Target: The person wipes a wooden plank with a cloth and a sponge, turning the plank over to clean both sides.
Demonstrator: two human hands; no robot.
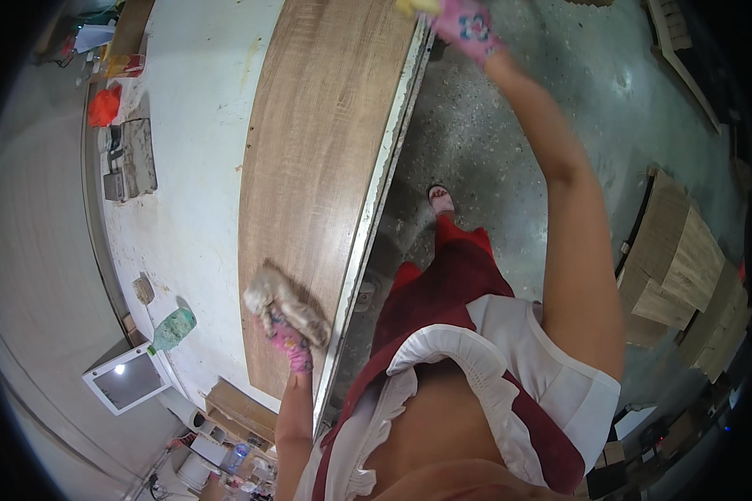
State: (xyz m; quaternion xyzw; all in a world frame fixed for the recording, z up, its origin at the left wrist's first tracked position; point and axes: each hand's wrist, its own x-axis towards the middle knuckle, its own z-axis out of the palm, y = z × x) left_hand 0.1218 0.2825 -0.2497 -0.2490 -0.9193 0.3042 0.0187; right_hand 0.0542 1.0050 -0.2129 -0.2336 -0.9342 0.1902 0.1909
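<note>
A long wood-grain panel (309,167) lies on the white worktable (196,108). My left hand (291,344), in a pink patterned glove, is closed on a crumpled off-white rag (274,296). That rag rests on the near part of the panel, slightly blurred. Up at the top edge, my right hand (470,29) wears a similar pink glove, with its arm stretched far out. It grips a pale yellow thing (418,7) by the panel's far right corner; blur and the picture's edge hide its kind.
A green-tinted plastic bottle (174,329) lies beside a white-framed square panel (125,382) on the left. Beyond them are a red plastic bag (104,106) and a grey box-like thing (138,159). Cardboard pieces (664,259) lie on the floor at right.
</note>
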